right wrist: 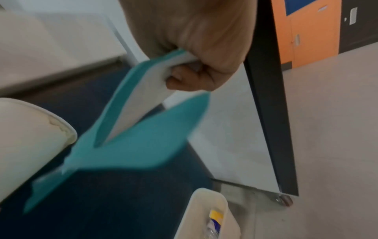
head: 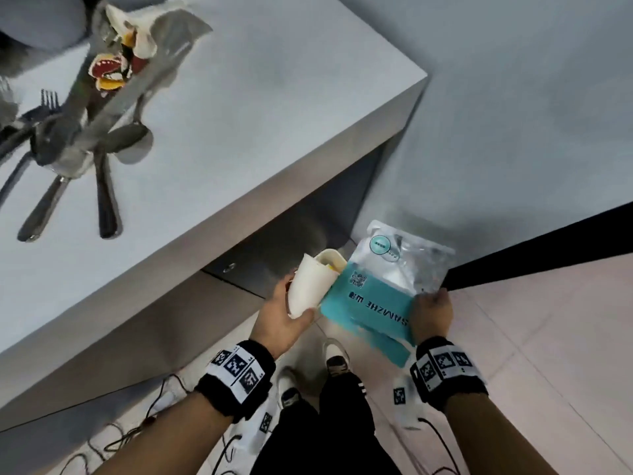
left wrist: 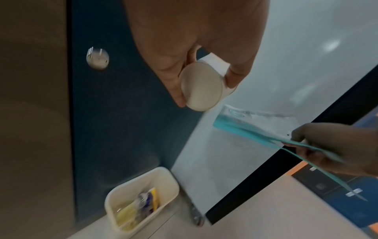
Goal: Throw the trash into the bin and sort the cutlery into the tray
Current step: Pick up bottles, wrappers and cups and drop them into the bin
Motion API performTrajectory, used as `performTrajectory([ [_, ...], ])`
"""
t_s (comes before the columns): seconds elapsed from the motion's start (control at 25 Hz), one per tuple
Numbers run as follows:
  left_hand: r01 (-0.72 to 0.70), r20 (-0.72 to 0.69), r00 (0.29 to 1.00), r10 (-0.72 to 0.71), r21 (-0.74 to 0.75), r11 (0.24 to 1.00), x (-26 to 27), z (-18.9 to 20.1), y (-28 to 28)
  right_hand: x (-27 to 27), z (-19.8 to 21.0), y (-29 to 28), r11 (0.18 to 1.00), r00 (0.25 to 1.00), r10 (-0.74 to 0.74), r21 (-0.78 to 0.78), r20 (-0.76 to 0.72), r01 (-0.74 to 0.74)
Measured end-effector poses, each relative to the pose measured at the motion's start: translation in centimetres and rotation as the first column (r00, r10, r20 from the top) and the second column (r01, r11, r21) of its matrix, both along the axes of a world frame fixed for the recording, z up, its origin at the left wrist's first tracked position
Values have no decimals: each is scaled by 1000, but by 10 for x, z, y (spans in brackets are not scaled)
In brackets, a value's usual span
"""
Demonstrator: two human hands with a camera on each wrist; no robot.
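My left hand (head: 279, 315) grips a white paper cup (head: 310, 289), tilted with its mouth towards the bin. My right hand (head: 432, 311) pinches a teal and clear plastic bag (head: 387, 286) by its edge, right beside the cup. Both hang below the table's edge, above a cream bin (left wrist: 170, 175) on the floor that holds yellow and blue wrappers. In the head view only the bin's rim (head: 335, 256) shows behind the cup. The cup's base (left wrist: 201, 86) faces the left wrist camera. The bag (right wrist: 139, 140) droops from my right hand (right wrist: 196, 71) over the bin (right wrist: 206, 208).
Forks (head: 44, 108), spoons (head: 128, 138) and dark handles (head: 108, 200) lie blurred on the grey table (head: 260, 114) at the upper left, with crumpled red and yellow wrappers (head: 111, 68). A black-edged panel (head: 534, 248) stands right of the bin. Cables (head: 144, 430) trail on the floor.
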State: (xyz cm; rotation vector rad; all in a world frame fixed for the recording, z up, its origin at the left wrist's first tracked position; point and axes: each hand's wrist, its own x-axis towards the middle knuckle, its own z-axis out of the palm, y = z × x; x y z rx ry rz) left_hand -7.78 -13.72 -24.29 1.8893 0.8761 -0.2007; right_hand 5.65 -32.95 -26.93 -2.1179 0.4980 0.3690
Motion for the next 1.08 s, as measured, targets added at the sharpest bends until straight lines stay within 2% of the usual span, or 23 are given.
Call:
performTrajectory([
  [0.12, 13, -104, 995, -8, 48, 999, 12, -61, 3, 5, -65, 12, 993, 987, 102, -43, -124, -108],
  [0.24, 49, -183, 983, -31, 96, 994, 36, -129, 9, 18, -137, 31, 977, 956, 209, -4, -204, -215],
  [0.4, 95, -273, 960, -59, 120, 988, 68, -218, 20, 34, -230, 67, 950, 899, 275, -45, -340, -308],
  [0.52, 121, -334, 940, -64, 152, 981, 85, -288, 29, 45, -290, 89, 950, 883, 256, -66, -393, -305],
  [0.68, 206, -411, 905, -109, 199, 958, 101, -360, 37, 51, -332, 110, 966, 872, 219, -31, -439, -258],
  [0.8, 305, -488, 855, -178, 194, 932, 110, -382, 41, 52, -344, 115, 926, 806, 316, -21, -501, -377],
  [0.88, 300, -520, 835, -181, 155, 941, 111, -373, 39, 52, -330, 108, 927, 820, 297, -57, -489, -370],
  [1.0, 217, -450, 883, -132, 142, 966, 111, -328, 34, 50, -283, 101, 914, 832, 345, -46, -434, -403],
  [1.08, 225, -423, 893, -154, 124, 966, 111, -285, 27, 47, -242, 100, 900, 826, 387, -26, -410, -435],
])
